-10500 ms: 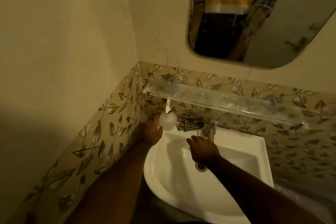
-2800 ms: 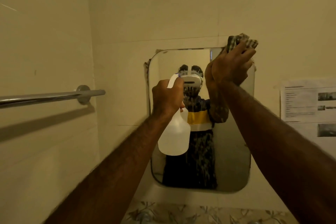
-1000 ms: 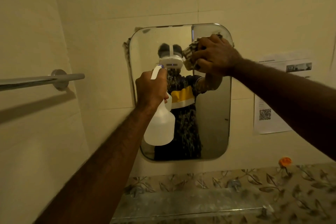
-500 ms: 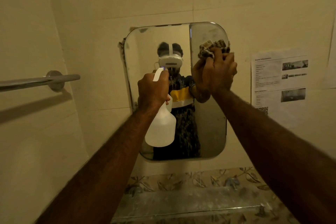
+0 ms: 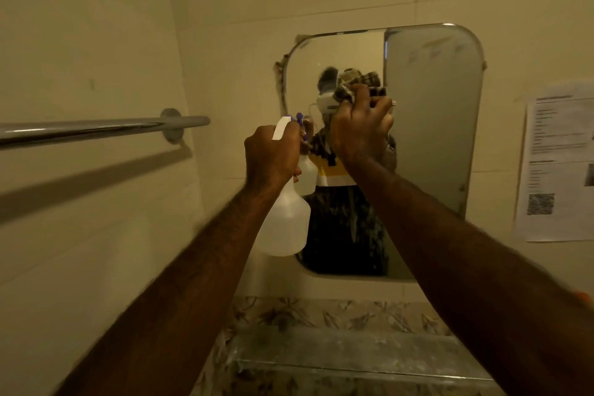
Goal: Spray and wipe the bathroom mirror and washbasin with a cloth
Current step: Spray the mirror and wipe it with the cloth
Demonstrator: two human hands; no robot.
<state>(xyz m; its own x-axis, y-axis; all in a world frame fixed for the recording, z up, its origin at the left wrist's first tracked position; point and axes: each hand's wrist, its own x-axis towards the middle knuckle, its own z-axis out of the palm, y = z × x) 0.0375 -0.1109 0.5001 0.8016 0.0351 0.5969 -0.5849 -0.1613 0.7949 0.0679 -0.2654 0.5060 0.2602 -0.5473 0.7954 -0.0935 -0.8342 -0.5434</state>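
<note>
I have the cloth [image 5: 360,85] bunched in my right hand [image 5: 361,132], pressed on the mirror [image 5: 430,125] at its upper middle. My left hand [image 5: 273,154], just beside it, grips the bottle [image 5: 284,225], which looks translucent; I cannot tell its fill. Risk, as I judge it: crowded hands could knock the bottle against the glass, or streaks stay near the right edge.
</note>
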